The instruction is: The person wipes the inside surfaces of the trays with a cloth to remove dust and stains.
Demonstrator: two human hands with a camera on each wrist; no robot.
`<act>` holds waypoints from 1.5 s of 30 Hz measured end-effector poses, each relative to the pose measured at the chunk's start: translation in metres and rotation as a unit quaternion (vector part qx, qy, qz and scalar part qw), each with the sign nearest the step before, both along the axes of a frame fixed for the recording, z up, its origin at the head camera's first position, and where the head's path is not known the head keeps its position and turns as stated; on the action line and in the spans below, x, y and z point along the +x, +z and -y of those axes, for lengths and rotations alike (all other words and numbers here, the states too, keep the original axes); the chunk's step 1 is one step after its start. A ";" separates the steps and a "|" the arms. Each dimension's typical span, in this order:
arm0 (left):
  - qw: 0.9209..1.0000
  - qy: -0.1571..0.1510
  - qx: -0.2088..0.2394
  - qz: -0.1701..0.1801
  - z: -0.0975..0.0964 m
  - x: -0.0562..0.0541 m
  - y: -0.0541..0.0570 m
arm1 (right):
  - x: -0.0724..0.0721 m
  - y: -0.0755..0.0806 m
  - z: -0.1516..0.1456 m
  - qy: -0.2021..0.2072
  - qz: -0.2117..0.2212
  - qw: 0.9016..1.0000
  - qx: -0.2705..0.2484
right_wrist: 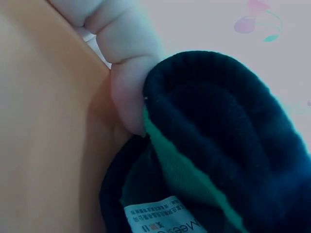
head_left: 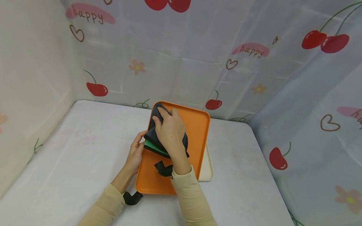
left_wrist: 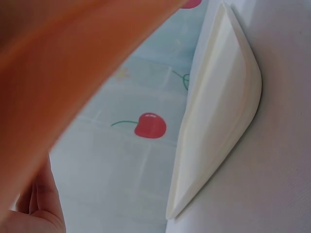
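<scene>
My left hand (head_left: 136,156) grips the left rim of an orange tray (head_left: 195,128), which is held up above the table. In the right wrist view, a fingertip (right_wrist: 129,92) of that hand comes over the rim right at the cloth. My right hand (head_left: 171,128) holds a folded cloth (head_left: 154,133) against the tray's face, toward its upper left. Dark grey outside and green inside, the cloth has black edging and a printed white label (right_wrist: 167,213). Under the orange tray, a white tray (left_wrist: 218,107) lies on the table, mostly hidden in the head view.
The white-covered table (head_left: 240,175) extends around both trays. Behind it hangs a curtain (head_left: 181,75) printed with cherries, hearts and flowers, continuing along both sides. Each wrist carries a black strap (head_left: 133,198) that stands out from the sleeve.
</scene>
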State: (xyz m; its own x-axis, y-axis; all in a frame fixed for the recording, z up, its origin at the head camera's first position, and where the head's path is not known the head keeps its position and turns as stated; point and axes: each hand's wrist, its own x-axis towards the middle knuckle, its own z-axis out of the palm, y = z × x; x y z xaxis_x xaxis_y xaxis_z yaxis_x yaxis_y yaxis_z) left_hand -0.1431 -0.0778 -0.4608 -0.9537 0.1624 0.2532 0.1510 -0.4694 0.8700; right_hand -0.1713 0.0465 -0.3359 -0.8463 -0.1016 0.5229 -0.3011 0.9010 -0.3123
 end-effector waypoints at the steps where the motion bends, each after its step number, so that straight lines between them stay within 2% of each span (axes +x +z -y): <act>1: 1.000 0.000 -0.001 0.003 0.000 0.000 0.000 | 0.000 -0.001 0.000 0.001 -0.003 1.000 0.002; 5: 1.000 0.009 -0.011 0.016 0.000 0.000 -0.002 | 0.000 -0.005 0.000 0.010 -0.013 1.000 0.008; 9: 0.999 0.033 -0.024 0.022 0.001 -0.001 -0.002 | 0.001 -0.010 0.000 0.026 -0.007 1.000 0.011; 15: 0.998 0.044 -0.032 0.025 0.001 -0.001 0.000 | 0.003 -0.010 -0.001 0.028 0.024 0.999 0.002; 19: 0.997 0.045 -0.035 0.046 0.001 0.000 0.002 | 0.003 -0.010 -0.002 0.015 0.047 0.999 -0.009; 24: 0.994 0.062 -0.051 0.077 0.004 0.000 0.005 | 0.002 -0.010 -0.007 -0.012 0.063 0.998 -0.014; 29: 0.990 0.086 -0.058 0.092 0.009 -0.002 0.009 | -0.001 -0.010 -0.019 -0.049 0.078 0.995 -0.031; 39: 0.990 0.098 -0.053 0.091 0.018 -0.005 0.012 | -0.008 -0.012 -0.055 -0.113 0.094 0.987 -0.070; 45: 0.993 0.090 -0.031 0.077 0.027 -0.006 0.016 | -0.010 -0.012 -0.077 -0.149 0.115 0.979 -0.075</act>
